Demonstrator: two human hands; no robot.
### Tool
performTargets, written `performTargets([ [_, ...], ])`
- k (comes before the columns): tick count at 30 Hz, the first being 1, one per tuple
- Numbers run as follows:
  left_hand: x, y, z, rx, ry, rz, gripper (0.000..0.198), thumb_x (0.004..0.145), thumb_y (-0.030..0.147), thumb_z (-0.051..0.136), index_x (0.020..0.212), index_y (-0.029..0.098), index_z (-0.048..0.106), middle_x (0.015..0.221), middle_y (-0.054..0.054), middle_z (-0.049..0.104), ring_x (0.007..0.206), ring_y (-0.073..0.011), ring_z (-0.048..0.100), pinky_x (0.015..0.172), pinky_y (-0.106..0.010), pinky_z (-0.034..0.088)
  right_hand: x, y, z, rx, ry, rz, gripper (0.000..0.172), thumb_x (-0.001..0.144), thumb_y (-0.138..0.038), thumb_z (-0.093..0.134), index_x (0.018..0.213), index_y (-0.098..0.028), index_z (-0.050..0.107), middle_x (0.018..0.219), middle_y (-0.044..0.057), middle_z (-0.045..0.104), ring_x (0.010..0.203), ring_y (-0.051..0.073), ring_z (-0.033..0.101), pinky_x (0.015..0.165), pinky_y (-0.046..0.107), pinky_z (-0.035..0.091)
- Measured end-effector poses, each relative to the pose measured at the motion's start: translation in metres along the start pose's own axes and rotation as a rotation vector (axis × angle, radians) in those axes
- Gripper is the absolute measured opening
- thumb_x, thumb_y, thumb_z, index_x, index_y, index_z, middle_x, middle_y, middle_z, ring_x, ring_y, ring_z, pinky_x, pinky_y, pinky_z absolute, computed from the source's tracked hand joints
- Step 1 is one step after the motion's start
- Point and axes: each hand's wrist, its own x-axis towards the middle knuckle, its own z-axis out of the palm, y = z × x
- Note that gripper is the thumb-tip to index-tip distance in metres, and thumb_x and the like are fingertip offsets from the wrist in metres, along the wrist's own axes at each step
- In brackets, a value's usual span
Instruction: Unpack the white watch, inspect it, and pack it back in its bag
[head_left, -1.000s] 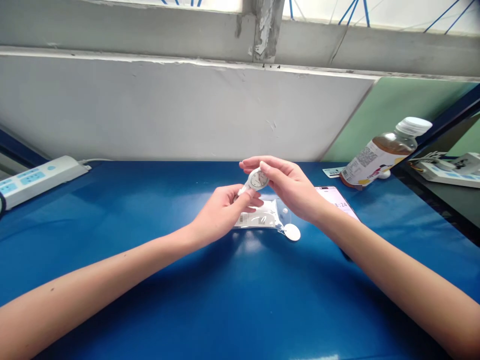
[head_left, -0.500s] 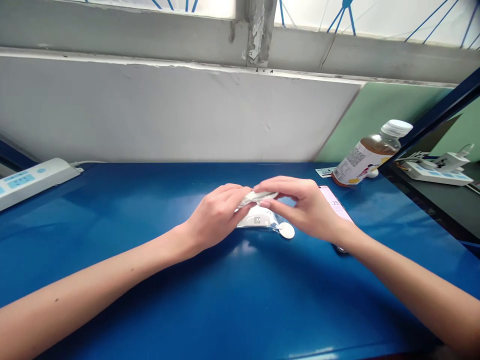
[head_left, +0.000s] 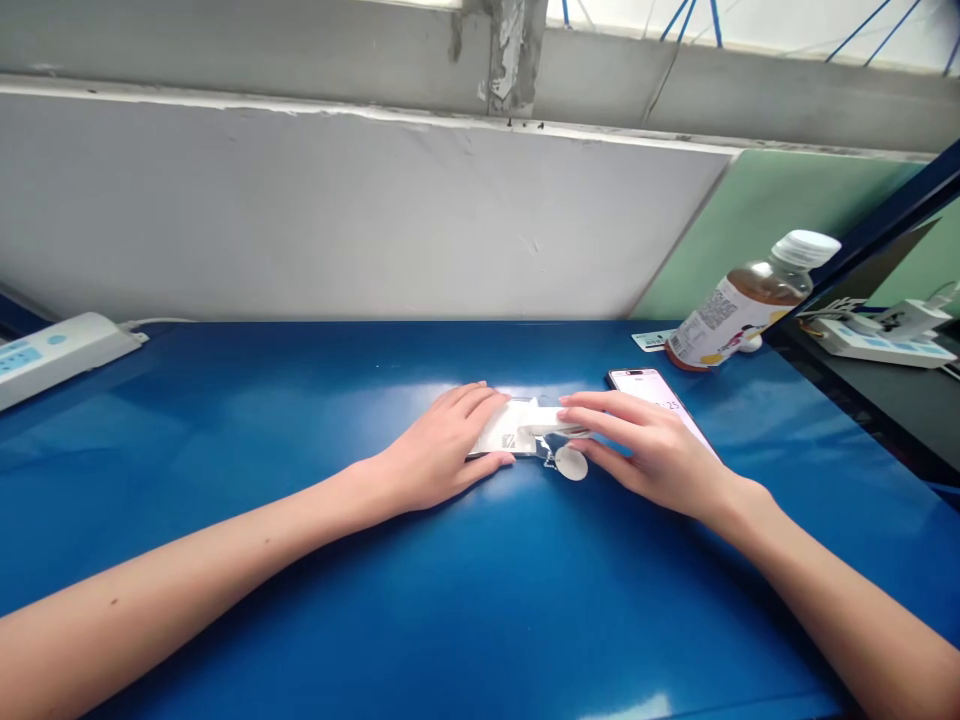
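Observation:
My left hand (head_left: 439, 452) lies flat on the blue table (head_left: 480, 600), with its fingers stretched over the left end of a small clear plastic bag (head_left: 516, 428) that has a white label. My right hand (head_left: 649, 447) is also flat, and its fingertips rest on the bag's right end and on a white watch strap (head_left: 544, 428) lying there. A small white round disc (head_left: 571, 463) sits on the table between the two hands, just below the bag. The watch face is hidden.
A phone (head_left: 651, 388) with a lit screen lies beside my right hand. Behind it are a tilted bottle of brown drink (head_left: 750, 300) and a small card (head_left: 648, 340). A white power strip (head_left: 60, 352) lies far left and another (head_left: 874, 345) far right. A wall backs the table.
Both hands held the white watch up above the bag a second ago. They have come down and now lie flat on the bag and table, with the watch laid down.

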Motion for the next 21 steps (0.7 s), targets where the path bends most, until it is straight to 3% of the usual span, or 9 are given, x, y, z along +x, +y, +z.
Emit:
performTargets([
  [6,-0.002,0.002,-0.001,-0.02,0.049,-0.004,0.049,0.1,0.038,0.051,0.142,0.012,0.045,0.138,-0.019,0.053,0.126,-0.033,0.051,0.105,-0.05,0.046,-0.003,0.01,-0.011,-0.044,0.052,0.02,0.023,0.092,-0.019,0.065,0.115,-0.019,0.066,0.115,0.011,0.073,0.099,0.025,0.072,0.09,0.041,0.059],
  [10,-0.002,0.002,0.0,-0.037,0.075,0.007,0.048,0.101,0.037,0.049,0.142,0.013,0.045,0.137,-0.019,0.054,0.125,-0.033,0.051,0.104,-0.051,0.046,-0.004,0.011,-0.009,-0.05,0.006,0.04,0.019,0.093,-0.021,0.063,0.112,-0.021,0.067,0.114,0.01,0.073,0.098,0.025,0.072,0.091,0.042,0.059],
  [21,-0.002,0.002,-0.001,-0.043,0.087,0.035,0.045,0.1,0.037,0.051,0.139,0.015,0.048,0.133,-0.018,0.055,0.123,-0.0319,0.052,0.103,-0.049,0.047,0.0,-0.011,0.014,0.056,-0.142,0.055,0.04,0.101,-0.02,0.048,0.14,-0.018,0.053,0.134,0.017,0.065,0.116,0.029,0.067,0.093,0.045,0.06],
])
